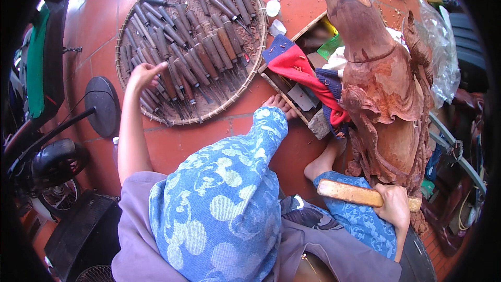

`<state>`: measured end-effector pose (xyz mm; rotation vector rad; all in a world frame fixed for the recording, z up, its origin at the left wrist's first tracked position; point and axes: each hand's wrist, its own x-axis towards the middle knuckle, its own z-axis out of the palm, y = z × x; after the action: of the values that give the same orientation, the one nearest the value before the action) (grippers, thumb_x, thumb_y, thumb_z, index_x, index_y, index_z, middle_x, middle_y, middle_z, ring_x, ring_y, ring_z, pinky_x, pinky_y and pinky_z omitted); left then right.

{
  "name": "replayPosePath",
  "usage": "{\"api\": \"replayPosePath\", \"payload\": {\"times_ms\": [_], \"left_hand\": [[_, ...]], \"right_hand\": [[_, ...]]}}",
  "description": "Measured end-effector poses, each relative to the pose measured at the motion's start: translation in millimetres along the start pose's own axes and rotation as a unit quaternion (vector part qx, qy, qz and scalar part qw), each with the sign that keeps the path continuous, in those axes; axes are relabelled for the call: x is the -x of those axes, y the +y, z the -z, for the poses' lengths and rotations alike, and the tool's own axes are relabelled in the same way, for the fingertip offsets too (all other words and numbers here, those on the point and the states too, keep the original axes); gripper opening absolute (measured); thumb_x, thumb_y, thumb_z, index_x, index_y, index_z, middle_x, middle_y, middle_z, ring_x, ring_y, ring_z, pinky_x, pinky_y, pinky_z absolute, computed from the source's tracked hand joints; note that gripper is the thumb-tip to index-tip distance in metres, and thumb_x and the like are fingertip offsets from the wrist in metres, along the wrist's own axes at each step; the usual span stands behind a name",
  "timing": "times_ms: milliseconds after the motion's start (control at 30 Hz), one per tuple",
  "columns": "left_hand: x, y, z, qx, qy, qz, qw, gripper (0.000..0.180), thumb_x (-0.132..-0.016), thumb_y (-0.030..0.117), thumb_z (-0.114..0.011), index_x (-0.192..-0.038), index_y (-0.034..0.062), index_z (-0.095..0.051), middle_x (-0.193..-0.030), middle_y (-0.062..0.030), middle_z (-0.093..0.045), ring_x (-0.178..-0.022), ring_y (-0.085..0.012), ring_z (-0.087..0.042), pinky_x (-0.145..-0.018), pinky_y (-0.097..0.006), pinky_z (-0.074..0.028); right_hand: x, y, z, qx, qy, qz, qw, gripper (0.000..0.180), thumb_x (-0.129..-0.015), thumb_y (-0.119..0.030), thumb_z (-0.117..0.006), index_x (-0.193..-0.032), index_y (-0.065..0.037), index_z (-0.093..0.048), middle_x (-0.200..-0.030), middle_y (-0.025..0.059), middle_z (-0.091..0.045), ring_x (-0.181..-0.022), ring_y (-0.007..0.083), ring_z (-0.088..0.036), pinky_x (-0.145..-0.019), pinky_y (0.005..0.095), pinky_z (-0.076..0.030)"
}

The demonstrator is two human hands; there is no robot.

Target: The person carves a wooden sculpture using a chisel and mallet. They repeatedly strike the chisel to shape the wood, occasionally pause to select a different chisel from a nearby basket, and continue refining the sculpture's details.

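A round woven tray (259, 58) full of carving chisels (201, 57) with dark wooden handles lies on the floor ahead. Over its left side reaches my left hand (143, 77). The thumb is stretched out, apart from the bent fingers, and I see nothing held; whether it touches a chisel handle is unclear. At the lower right, my right hand (395, 207) is wrapped round a bar-shaped wooden mallet (352, 194), near its right end. The mallet lies across in front of a large reddish-brown wood carving (386, 109), which stands tilted at the right.
Between tray and carving is a wooden box (284, 95) with a red and navy cloth (297, 65) over it. A white scoop (273, 8) lies beyond the tray. A fan (94, 277) and a round dark base (103, 105) are at the left. Clear plastic (441, 55) hangs behind the carving.
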<state>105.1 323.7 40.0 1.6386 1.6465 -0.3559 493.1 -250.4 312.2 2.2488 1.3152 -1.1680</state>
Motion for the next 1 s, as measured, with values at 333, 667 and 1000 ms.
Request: {"api": "replayPosePath", "payload": {"times_ms": [333, 667, 1000], "left_hand": [[29, -24, -26, -0.163, 0.135, -0.002, 0.977, 0.057, -0.088, 0.042, -0.067, -0.122, -0.0027, -0.057, -0.116, -0.0287, -0.066, -0.115, -0.0408, -0.063, -0.098, -0.046, -0.048], [6, -90, 16, 0.073, 0.078, 0.082, 0.991, 0.041, -0.09, 0.024, -0.067, -0.108, -0.0121, -0.061, -0.089, -0.0196, -0.07, -0.069, -0.0285, -0.072, -0.058, -0.039, -0.061], [9, -68, -14, 0.023, 0.022, 0.092, 0.995, 0.044, -0.084, 0.03, -0.077, -0.1, -0.0086, -0.064, -0.085, -0.0158, -0.071, -0.065, -0.0265, -0.072, -0.054, -0.036, -0.059]], "right_hand": [[-2, 0, 1, -0.006, -0.007, 0.001, 1.0, 0.029, -0.056, -0.007, -0.073, -0.083, -0.003, -0.062, -0.077, 0.018, -0.066, -0.078, 0.0377, -0.066, -0.071, 0.0461, -0.051], [-3, 3, -3, -0.002, -0.009, -0.02, 1.0, 0.029, -0.055, -0.008, -0.073, -0.083, -0.004, -0.065, -0.077, 0.0195, -0.065, -0.08, 0.0393, -0.066, -0.07, 0.046, -0.051], [-1, -1, -2, -0.001, 0.001, -0.004, 1.0, 0.026, -0.059, -0.009, -0.074, -0.082, -0.004, -0.062, -0.074, 0.0187, -0.065, -0.078, 0.039, -0.066, -0.07, 0.0475, -0.05]]}}
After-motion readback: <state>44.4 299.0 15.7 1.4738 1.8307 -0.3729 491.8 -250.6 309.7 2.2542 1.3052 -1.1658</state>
